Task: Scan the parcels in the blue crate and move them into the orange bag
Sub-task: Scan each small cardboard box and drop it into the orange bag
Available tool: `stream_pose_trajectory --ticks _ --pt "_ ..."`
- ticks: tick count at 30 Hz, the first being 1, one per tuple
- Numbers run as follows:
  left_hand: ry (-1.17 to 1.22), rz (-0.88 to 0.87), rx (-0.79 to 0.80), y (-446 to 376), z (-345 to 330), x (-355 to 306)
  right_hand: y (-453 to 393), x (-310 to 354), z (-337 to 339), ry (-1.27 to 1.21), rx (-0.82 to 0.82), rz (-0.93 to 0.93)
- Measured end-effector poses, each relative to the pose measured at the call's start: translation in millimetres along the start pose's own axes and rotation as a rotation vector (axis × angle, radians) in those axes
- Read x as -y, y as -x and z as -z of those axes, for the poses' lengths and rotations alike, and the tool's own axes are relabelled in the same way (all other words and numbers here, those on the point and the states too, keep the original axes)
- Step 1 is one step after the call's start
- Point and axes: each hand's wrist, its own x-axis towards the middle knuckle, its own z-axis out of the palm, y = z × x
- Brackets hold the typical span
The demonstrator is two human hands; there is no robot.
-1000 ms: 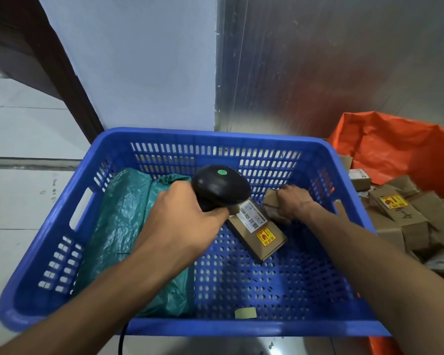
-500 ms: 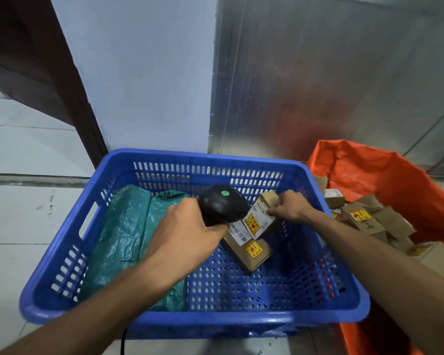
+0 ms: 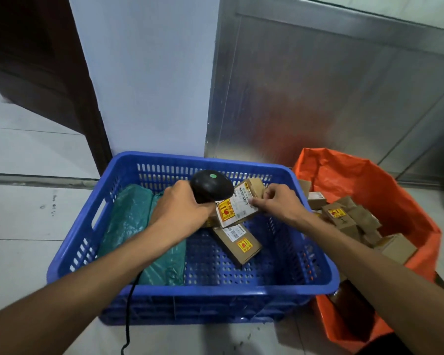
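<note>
A blue crate [image 3: 190, 288] stands on the floor in front of me. My left hand [image 3: 180, 208] grips a black barcode scanner [image 3: 212, 185] over the crate's middle. My right hand [image 3: 280, 202] holds a small cardboard parcel [image 3: 237, 207] tilted up just under the scanner head, its white label and yellow-red sticker facing up. A second cardboard parcel [image 3: 239, 244] lies flat on the crate floor below. A green plastic-wrapped parcel [image 3: 131, 221] fills the crate's left side. The orange bag [image 3: 385, 190] stands open right of the crate, with several cardboard parcels [image 3: 344, 216] inside.
The scanner's black cable [image 3: 128, 316] hangs over the crate's front rim to the tiled floor [image 3: 23, 226]. Behind the crate rise a pale wall [image 3: 149, 85] and a metal panel [image 3: 318, 98]. A dark wooden door frame [image 3: 49, 73] is at the back left.
My right hand has lifted the small parcel off the crate floor and turned its label up under the scanner. The view has pulled back and tilted up.
</note>
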Motion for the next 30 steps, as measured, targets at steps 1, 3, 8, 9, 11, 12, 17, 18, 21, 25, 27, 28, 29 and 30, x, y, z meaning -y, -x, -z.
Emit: stream_pose_trajectory --ticks 1,3,8,9,11,12,17,18,21,25,27,28,29,30 --pt "0.002 -0.004 0.001 1.7 0.3 -0.4 8.1 1.5 1.1 -0.012 -0.013 0.001" --pt "-0.007 -0.014 -0.004 3.3 1.3 -0.6 23.2 5.6 3.6 -0.041 -0.048 0.001" --pt "-0.019 -0.017 -0.035 6.1 4.1 -0.9 61.8 25.5 10.6 -0.33 -0.234 -0.056" --pt "-0.016 -0.014 -0.045 6.8 4.5 -0.8 69.7 29.8 12.7 -0.462 -0.253 -0.08" --pt "-0.001 -0.008 -0.057 8.2 5.1 0.2 86.6 37.1 17.3 -0.698 -0.239 -0.123" --pt "0.005 -0.008 -0.059 9.0 5.2 0.6 94.0 38.6 18.9 -0.776 -0.221 -0.141" --pt "0.077 -0.002 -0.038 14.7 2.5 4.4 111.0 36.0 18.7 -0.899 -0.11 -0.173" --pt "0.099 -0.004 -0.023 15.4 1.4 6.9 110.2 35.3 17.7 -0.899 -0.1 -0.174" --pt "0.183 0.001 0.041 16.8 -0.8 12.6 103.6 32.2 13.6 -0.831 -0.133 -0.169" --pt "0.235 0.016 0.075 16.9 -3.1 18.0 88.9 29.6 6.6 -0.803 -0.158 -0.14" --pt "0.255 0.028 0.079 18.5 -3.7 18.6 81.7 27.7 3.0 -0.819 -0.164 -0.14" --pt "0.265 0.031 0.085 19.3 -4.4 18.9 78.6 26.9 0.8 -0.828 -0.162 -0.143" --pt "0.27 0.032 0.092 20.2 -4.8 19.1 75.7 25.7 -1.7 -0.828 -0.158 -0.147" --pt "0.27 0.031 0.099 21.3 -5.5 18.8 73.3 24.2 -4.6 -0.819 -0.157 -0.151"
